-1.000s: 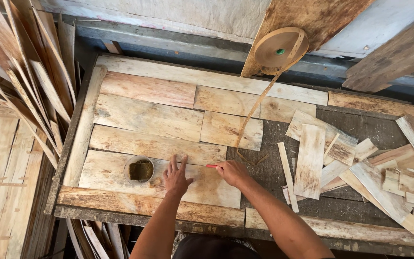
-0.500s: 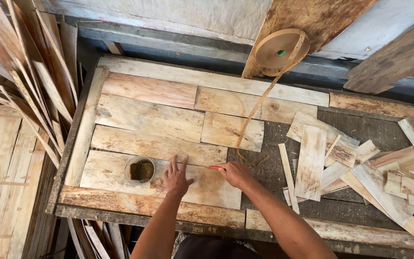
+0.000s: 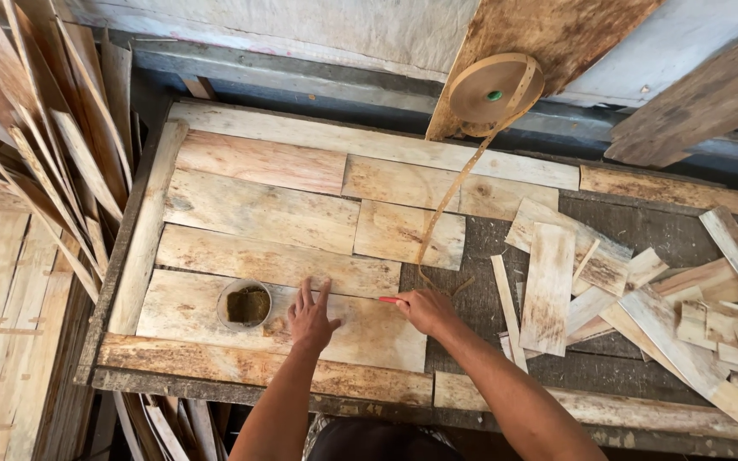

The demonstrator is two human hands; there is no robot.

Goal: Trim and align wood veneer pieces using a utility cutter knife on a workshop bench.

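My left hand [image 3: 312, 317] lies flat, fingers spread, on a pale veneer sheet [image 3: 181, 303] at the near side of the worktable. My right hand [image 3: 424, 310] rests at that sheet's right end and grips a small red tool [image 3: 389, 300], its tip pointing left on the wood. A round cup [image 3: 244, 304] of brownish paste stands on the same sheet, just left of my left hand. Several more veneer sheets [image 3: 258, 209] are laid edge to edge beyond it.
A roll of brown paper tape [image 3: 493, 88] hangs at the back, its strip [image 3: 459, 183] trailing down toward my right hand. Loose veneer offcuts [image 3: 642, 282] pile on the right. Long thin strips [image 3: 36, 145] lean at the left. The table's front edge [image 3: 249, 369] is worn.
Both hands stay on the near sheet. The red tool in my right hand now shows more clearly at the sheet's end; the hands have barely shifted.
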